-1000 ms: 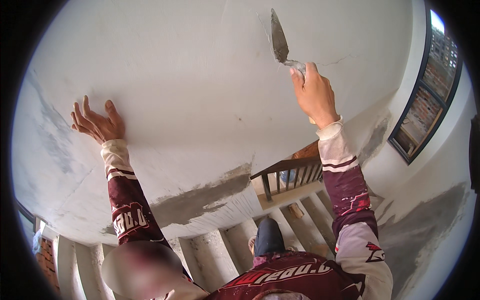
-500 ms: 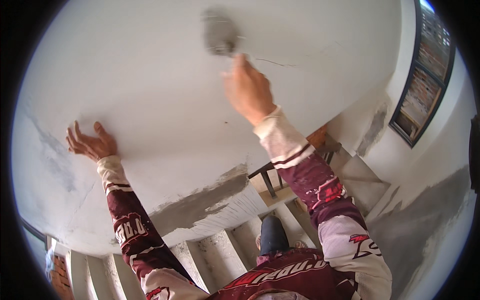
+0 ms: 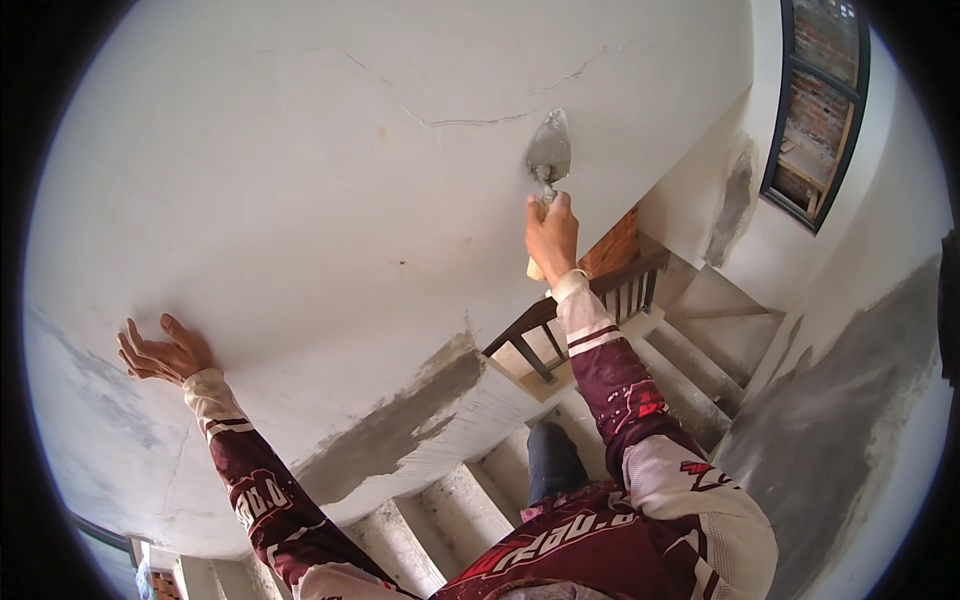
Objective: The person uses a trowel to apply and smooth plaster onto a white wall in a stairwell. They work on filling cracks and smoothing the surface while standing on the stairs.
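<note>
- Fingers (image 3: 534, 208) of the right hand (image 3: 552, 236) are closed round the trowel (image 3: 549, 152), gripping it by the handle; the pale handle end (image 3: 536, 270) pokes out below the fist.
- From those fingers the blade extends straight ahead, upward in the view. Its long axis runs nearly in line with the handle, the tip leaning slightly right, and grey material coats its lower part.
- Just above the tip, a crack (image 3: 475, 122) crosses the pale wall (image 3: 290, 190), reaching mostly leftward from the blade, with a thinner branch rising to the right. Whether the blade touches the wall cannot be told.
- The right hand is much the nearer to the crack. The left hand (image 3: 168, 356) is well apart, lower and to the left, fingers spread and bent, resting against the wall and holding nothing.
- Further out are a grey patch (image 3: 395, 425) low on the wall, a dark railing (image 3: 522, 328) beyond the right wrist, steps (image 3: 447, 512) below and a dark-framed window (image 3: 822, 105) at right.
- Printed lettering marks the maroon shirt (image 3: 565, 545) and its left sleeve (image 3: 258, 495); red-and-dark motifs mark the right sleeve (image 3: 618, 385). No label shows on the trowel.
</note>
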Available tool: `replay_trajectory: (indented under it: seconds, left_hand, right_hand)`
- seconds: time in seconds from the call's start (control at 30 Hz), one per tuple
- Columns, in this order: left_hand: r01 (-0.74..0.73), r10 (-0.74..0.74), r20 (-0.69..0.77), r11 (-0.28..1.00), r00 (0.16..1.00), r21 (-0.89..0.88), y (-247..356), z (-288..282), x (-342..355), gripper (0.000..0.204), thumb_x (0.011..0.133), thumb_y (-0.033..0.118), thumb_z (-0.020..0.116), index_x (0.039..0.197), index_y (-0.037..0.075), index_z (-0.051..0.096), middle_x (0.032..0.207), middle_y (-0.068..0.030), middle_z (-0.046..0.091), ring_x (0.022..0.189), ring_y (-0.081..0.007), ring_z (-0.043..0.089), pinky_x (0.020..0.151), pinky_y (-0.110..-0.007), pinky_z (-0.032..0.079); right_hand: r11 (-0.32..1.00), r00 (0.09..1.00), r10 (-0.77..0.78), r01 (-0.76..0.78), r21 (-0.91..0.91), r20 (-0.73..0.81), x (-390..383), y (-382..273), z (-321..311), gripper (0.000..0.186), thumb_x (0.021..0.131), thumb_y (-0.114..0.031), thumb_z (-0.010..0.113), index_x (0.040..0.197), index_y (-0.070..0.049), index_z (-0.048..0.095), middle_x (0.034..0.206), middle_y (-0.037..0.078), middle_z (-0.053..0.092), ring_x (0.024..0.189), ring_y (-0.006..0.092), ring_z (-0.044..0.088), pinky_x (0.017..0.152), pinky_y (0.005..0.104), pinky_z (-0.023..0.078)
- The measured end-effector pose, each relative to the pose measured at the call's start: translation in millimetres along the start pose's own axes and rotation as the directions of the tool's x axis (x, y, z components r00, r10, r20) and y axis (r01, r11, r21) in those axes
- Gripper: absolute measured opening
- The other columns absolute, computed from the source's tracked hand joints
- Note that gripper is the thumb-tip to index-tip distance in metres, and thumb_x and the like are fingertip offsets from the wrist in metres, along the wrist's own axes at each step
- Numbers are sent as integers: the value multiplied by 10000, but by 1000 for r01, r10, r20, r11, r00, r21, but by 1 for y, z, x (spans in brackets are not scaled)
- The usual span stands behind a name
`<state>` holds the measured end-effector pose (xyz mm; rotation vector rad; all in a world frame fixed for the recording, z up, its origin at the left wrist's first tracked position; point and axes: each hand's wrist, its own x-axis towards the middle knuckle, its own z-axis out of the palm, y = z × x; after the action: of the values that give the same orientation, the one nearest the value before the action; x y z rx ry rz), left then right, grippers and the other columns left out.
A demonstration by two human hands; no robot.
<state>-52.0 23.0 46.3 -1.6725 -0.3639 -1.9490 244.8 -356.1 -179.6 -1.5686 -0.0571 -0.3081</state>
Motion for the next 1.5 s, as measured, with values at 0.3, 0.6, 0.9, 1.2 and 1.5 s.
replay_trajectory:
  seconds: [0.3,0.6,0.9,1.2,1.5]
  left_hand:
    - [-20,20,10,1000,1000,-5,2,-4,3,713,978,661,421,1445,123,398,1520,-160,312,1449,-383,207,1167,-667,79]
    - [4,-4,16,1000,1000,16,1,-2,0,673,983,624,443,1452,146,385,1551,-144,284,1461,-390,187,1177,-683,51]
    - [8,-8,1,1000,1000,29,-4,0,-1,667,985,604,451,1444,122,411,1546,-160,301,1461,-383,190,1171,-659,85]
    - [32,-32,-12,999,999,-4,0,-1,-2,660,981,599,470,1436,123,421,1546,-154,296,1454,-377,198,1174,-673,70]
    - [-9,9,1,1000,1000,-7,-2,-1,-1,665,975,611,470,1439,139,398,1537,-131,296,1458,-375,196,1169,-684,64]
  right_hand:
    - [961,965,-246,254,-107,89,-40,-19,30,331,953,-191,622,1124,37,454,960,255,637,831,462,663,719,541,528]
    - [914,917,-364,385,-127,164,-55,-69,40,314,963,-169,609,1138,31,442,1045,252,624,830,451,671,734,531,544]
    - [892,890,-407,436,-120,207,-39,-111,39,284,968,-164,592,1095,48,452,1028,252,635,815,435,674,687,509,552]
    - [815,748,-577,556,164,329,-58,-115,31,312,963,-198,619,1090,56,490,767,223,634,660,401,665,590,467,541]
    - [980,912,-143,76,185,385,-62,-43,-13,351,960,-260,635,1007,69,524,775,264,658,700,445,673,629,472,532]
